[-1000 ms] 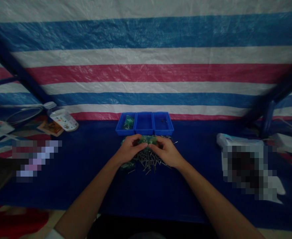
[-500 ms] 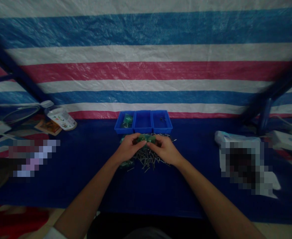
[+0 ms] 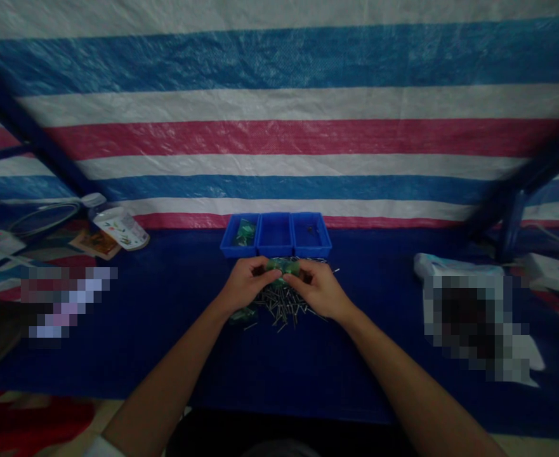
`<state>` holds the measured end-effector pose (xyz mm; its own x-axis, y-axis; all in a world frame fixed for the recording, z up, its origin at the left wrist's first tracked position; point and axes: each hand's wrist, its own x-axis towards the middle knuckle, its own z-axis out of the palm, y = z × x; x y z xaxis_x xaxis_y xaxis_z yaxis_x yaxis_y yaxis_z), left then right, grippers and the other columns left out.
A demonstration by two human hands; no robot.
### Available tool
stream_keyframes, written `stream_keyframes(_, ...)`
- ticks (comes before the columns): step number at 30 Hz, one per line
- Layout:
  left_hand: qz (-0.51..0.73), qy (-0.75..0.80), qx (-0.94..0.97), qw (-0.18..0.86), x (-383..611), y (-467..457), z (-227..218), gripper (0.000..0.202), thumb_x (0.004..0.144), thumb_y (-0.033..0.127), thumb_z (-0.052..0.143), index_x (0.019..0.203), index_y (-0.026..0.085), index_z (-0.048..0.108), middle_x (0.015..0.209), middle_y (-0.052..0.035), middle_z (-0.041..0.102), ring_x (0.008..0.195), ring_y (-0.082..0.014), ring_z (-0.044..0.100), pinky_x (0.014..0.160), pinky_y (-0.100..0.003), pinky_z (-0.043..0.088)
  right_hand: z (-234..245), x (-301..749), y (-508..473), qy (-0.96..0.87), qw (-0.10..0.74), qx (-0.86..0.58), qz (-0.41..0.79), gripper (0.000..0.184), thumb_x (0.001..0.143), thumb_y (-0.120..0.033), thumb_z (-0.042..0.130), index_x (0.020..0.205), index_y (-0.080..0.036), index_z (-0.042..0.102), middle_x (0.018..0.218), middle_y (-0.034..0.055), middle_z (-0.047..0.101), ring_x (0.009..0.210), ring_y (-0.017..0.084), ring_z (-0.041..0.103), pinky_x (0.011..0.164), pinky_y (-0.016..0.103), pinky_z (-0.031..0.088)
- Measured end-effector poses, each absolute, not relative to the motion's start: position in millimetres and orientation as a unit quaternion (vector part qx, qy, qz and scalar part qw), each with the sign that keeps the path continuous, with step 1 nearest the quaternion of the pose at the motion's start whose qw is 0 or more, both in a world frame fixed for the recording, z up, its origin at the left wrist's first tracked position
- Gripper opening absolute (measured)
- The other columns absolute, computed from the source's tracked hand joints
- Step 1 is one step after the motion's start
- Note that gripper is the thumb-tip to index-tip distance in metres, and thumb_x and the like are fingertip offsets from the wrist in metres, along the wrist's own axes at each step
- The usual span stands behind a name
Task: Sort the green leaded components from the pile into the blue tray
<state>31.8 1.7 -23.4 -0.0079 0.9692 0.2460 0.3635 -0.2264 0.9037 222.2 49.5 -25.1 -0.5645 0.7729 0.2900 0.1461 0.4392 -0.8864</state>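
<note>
Head view: green part (image 3: 283,267) held between left hand (image 3: 247,284), right hand (image 3: 316,291).

A striped tarpaulin (image 3: 279,136) behind a labelled plastic bottle (image 3: 120,228)

Legible text: none. Entry 1: label on the plastic bottle (image 3: 118,228), small print and coloured graphics, too small to read. Entry 2: printed card (image 3: 95,244) beside the bottle, coloured artwork, wording unreadable at this resolution.
</note>
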Motion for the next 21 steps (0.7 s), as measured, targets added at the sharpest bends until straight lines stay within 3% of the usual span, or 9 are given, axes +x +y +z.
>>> stream_keyframes(6,0.478,0.544,0.631,0.278,32.8,0.5,-22.7,0.022,0.085,0.038,0.067,0.077,0.018,0.074,0.063,0.0020,0.059,0.058,-0.0106,0.047,0.055,-0.025,0.035,-23.5,222.2,49.8,-0.753,0.384,-0.322,0.427,0.025,0.083,-0.038,0.064,0.067,-0.020,0.061,0.051,-0.0066,0.038,0.050,0.009,0.034,0.050,0.026,0.025)
stream_keyframes(9,0.475,0.543,0.626,0.295,33.0,0.2,-23.5,0.024,0.088,0.038,0.063,0.098,0.021,0.077,0.069,-0.0001,0.068,0.057,-0.0116,0.051,0.054,-0.026,0.038,-26.9,220.4,51.0,-0.726,0.395,-0.329,0.456,0.021,0.084,-0.038,0.061,0.090,-0.019,0.069,0.053,-0.0060,0.048,0.047,0.009,0.039,0.047,0.025,0.029)
stream_keyframes(11,0.482,0.537,0.619,0.311,32.3,0.9,-24.5,0.027,0.088,0.036,0.061,0.105,0.022,0.076,0.072,-0.0010,0.070,0.057,-0.0124,0.053,0.055,-0.027,0.041,-28.7,219.7,52.0,-0.708,0.398,-0.328,0.483,0.029,0.082,-0.033,0.058,0.105,-0.019,0.069,0.058,-0.0039,0.058,0.046,0.010,0.046,0.047,0.025,0.034)
stream_keyframes(16,0.514,0.517,0.600,0.330,29.1,1.9,-23.3,0.029,0.084,0.028,0.052,0.097,0.022,0.078,0.061,0.0007,0.062,0.059,-0.0146,0.055,0.060,-0.029,0.044,-26.9,222.1,53.8,-0.688,0.419,-0.311,0.505,0.042,0.074,-0.019,0.046,0.106,-0.018,0.073,0.055,-0.0029,0.060,0.049,0.012,0.053,0.050,0.026,0.039)
stream_keyframes(21,0.533,0.528,0.589,0.300,30.1,0.4,-20.8,0.026,0.084,0.038,0.059,0.094,0.021,0.077,0.060,0.0016,0.057,0.057,-0.0140,0.049,0.057,-0.029,0.040,-25.9,223.7,52.7,-0.690,0.419,-0.304,0.505,0.044,0.073,-0.019,0.048,0.110,-0.018,0.073,0.057,-0.0024,0.061,0.049,0.012,0.050,0.051,0.027,0.039)
